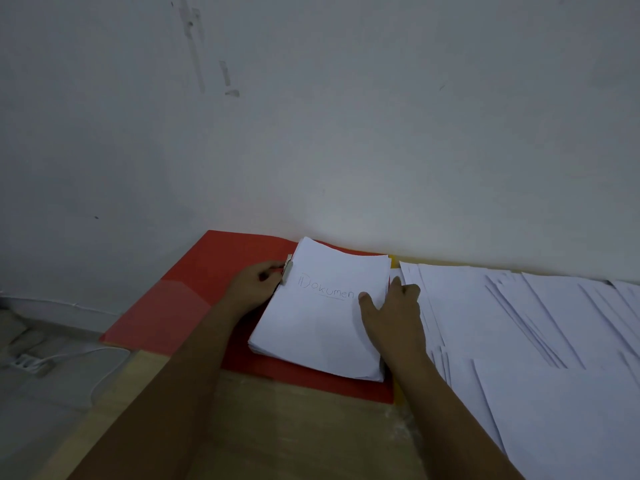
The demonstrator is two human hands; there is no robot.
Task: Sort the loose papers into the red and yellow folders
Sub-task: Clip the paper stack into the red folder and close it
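A pale wooden table (294, 441) stands against a scuffed white wall (346, 116). On the grey floor (45, 403) at lower left, a white power strip (29, 363) lies with a white cable (100, 368) looping beside it.

Beyond the grip rises a plain whitish wall (346, 116), dim and greyish in flat, weak light, brightest just behind the grip where it meets the worktop. High up and to the left of the grip the wall carries scuffs and strips of old tape (225, 76), with a few small dark specks lower down. The worktop (277, 434) itself is pale wood grain, its bare part lying nearer the viewer than the grip. Off its left edge, below and left of the grip, lies a grey floor (41, 403) with a white power strip (29, 363) and a white cable (100, 362) curling from it.
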